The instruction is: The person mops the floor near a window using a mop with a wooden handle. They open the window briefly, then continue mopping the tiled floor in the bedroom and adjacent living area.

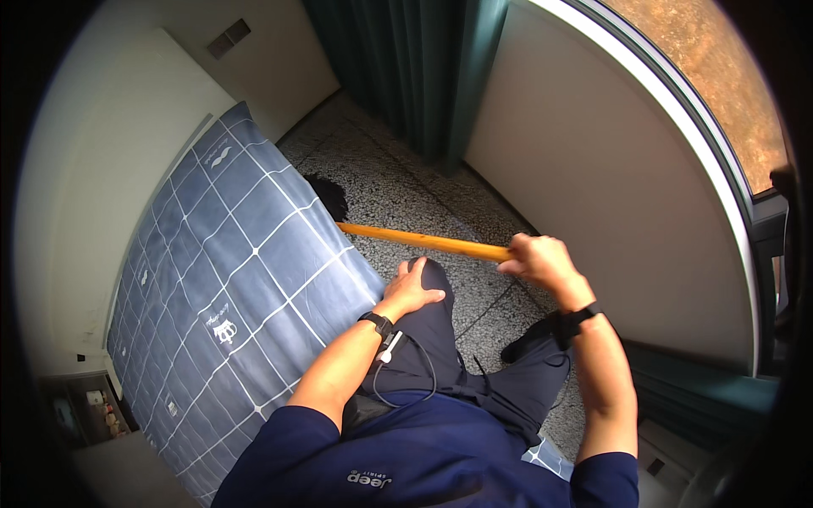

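My right hand [543,261] grips the end of a yellow wooden pole [422,240]. From there the pole runs left, and its far end disappears beneath the edge of a bed covered with a blue checked sheet [254,251]. Dark shaggy strands [329,195], perhaps a mop head, lie on the floor beside the bed; whether they join the pole is hidden. My left hand [409,292] rests on my bent left knee [437,279] with its fingers spread, close to the mattress edge.
Speckled floor [381,184] lies between the bed and the wall panel [610,190] under a window. A dark green curtain [406,76] hangs in the far corner. A white cable [434,381] loops over my lap. An open compartment [95,406] holds small items at lower left.
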Tool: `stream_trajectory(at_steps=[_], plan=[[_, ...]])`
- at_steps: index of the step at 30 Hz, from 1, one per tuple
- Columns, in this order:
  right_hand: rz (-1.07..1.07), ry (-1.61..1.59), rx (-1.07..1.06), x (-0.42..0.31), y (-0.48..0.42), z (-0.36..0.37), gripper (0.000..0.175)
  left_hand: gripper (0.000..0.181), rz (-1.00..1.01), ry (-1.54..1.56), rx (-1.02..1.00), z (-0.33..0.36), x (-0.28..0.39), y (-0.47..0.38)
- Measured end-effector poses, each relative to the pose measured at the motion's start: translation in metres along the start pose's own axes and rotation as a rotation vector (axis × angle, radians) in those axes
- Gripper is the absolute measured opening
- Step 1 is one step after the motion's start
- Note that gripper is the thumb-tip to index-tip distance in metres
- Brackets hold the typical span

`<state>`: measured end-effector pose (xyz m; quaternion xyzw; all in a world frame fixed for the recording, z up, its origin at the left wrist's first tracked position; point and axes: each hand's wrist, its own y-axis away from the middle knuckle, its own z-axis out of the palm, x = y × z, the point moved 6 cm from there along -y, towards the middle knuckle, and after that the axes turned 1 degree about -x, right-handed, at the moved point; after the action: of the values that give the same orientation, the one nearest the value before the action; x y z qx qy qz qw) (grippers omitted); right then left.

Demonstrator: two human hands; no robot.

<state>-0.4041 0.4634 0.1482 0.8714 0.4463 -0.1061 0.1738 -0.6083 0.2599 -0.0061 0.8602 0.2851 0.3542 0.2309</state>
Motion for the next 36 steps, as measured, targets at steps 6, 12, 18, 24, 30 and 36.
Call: stream_trajectory(at_steps=[6,12,18,24,30,36], plan=[[-0.042,0.050,-0.059,-0.021,0.003,0.033,0.031,0.115,0.074,0.084,0.076,0.010,-0.017,-0.010],[0.296,-0.036,-0.089,0.089,0.097,-0.033,0.040,0.119,0.110,0.144,0.107,0.020,-0.030,-0.017],[0.722,-0.364,-0.040,0.210,0.280,-0.113,0.032,0.116,0.105,0.093,0.097,0.019,-0.023,-0.016],[1.006,-0.227,0.014,0.251,0.471,-0.200,0.031,0.116,0.086,0.063,0.069,0.020,-0.013,-0.014],[1.130,-0.092,0.328,0.268,0.547,-0.227,0.059,0.116,0.068,0.051,0.047,0.016,-0.005,-0.010],[1.108,0.183,0.391,0.265,0.510,-0.236,0.065,0.116,0.067,0.016,0.051,0.013,0.005,-0.006]])
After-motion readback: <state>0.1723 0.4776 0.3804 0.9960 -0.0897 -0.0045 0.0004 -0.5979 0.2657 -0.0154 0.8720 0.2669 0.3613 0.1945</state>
